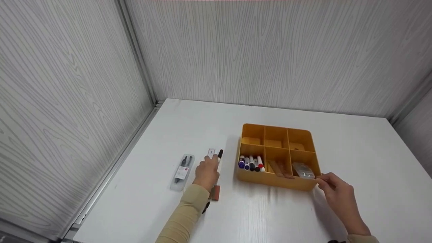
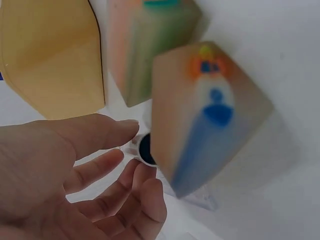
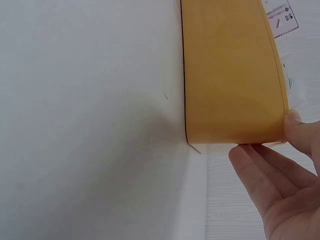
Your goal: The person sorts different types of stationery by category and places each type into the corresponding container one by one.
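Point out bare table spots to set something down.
Free: the table behind the box, up to the back panel; right of the box, beyond the right hand; the front, between the left sleeve and right hand; left of the clear case.
Crowded: around the left hand, where a marker and small blocks lie close together.
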Demonstrator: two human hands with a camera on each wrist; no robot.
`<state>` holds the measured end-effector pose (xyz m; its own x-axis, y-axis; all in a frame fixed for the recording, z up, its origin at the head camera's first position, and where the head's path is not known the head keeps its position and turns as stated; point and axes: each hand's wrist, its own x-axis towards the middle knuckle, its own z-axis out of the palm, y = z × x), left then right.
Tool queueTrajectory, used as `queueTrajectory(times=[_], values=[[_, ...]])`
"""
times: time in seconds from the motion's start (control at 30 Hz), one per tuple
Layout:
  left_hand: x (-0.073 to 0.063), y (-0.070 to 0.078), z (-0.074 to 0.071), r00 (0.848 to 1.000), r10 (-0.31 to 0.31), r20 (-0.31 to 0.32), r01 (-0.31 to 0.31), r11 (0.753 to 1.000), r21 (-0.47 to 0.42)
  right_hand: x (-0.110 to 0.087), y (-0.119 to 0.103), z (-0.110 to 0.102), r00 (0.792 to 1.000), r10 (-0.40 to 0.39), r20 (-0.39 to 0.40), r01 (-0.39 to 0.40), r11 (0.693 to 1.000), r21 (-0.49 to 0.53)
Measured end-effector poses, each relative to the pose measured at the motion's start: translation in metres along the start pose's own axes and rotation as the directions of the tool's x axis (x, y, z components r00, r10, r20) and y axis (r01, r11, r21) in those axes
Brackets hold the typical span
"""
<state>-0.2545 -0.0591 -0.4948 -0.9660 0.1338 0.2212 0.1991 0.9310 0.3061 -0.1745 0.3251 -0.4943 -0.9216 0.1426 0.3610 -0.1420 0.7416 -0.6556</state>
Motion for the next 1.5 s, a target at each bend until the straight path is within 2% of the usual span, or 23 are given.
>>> queueTrajectory(times=[0.23,0.43,0.67,0.73,0.97,1.13,1.27,1.4,1.5], values=[[0.000,0.000,0.002,0.996,-0.032,0.082,0.037,0.997,-0.064,0.001,-0.002,0.000,1.000,-0.015,-0.025,0.015,1.000,0.007],[-0.001,-0.001,0.001,0.994,-0.041,0.105,0.050,0.995,-0.082,0.001,-0.001,0.002,1.000,0.007,-0.006,-0.008,1.000,-0.021],[0.002,0.000,-0.005,0.974,-0.123,0.191,0.156,0.973,-0.167,0.001,0.001,0.002,1.000,0.016,0.000,-0.016,1.000,-0.025],[0.003,0.001,-0.009,0.972,-0.127,0.196,0.167,0.964,-0.206,0.001,0.001,0.002,1.000,0.016,-0.005,-0.017,1.000,-0.021],[0.006,0.008,-0.027,0.989,-0.089,0.115,0.120,0.945,-0.304,0.001,0.000,0.002,1.000,0.011,-0.003,-0.011,1.000,-0.020],[0.009,0.021,-0.038,0.997,-0.053,0.056,0.070,0.923,-0.378,0.000,0.000,0.002,0.999,-0.023,-0.033,0.024,1.000,0.015],[0.010,0.034,-0.046,1.000,-0.015,0.009,0.018,0.908,-0.419,-0.001,-0.001,0.002,0.998,-0.035,-0.046,0.037,0.999,0.032],[0.009,0.044,-0.052,0.999,0.029,-0.029,-0.039,0.905,-0.423,-0.001,-0.003,0.001,0.999,-0.024,-0.044,0.026,0.999,0.030],[0.008,0.050,-0.055,0.997,0.070,-0.016,-0.070,0.898,-0.433,0.000,-0.002,0.001,0.999,-0.017,-0.038,0.018,0.999,0.030]])
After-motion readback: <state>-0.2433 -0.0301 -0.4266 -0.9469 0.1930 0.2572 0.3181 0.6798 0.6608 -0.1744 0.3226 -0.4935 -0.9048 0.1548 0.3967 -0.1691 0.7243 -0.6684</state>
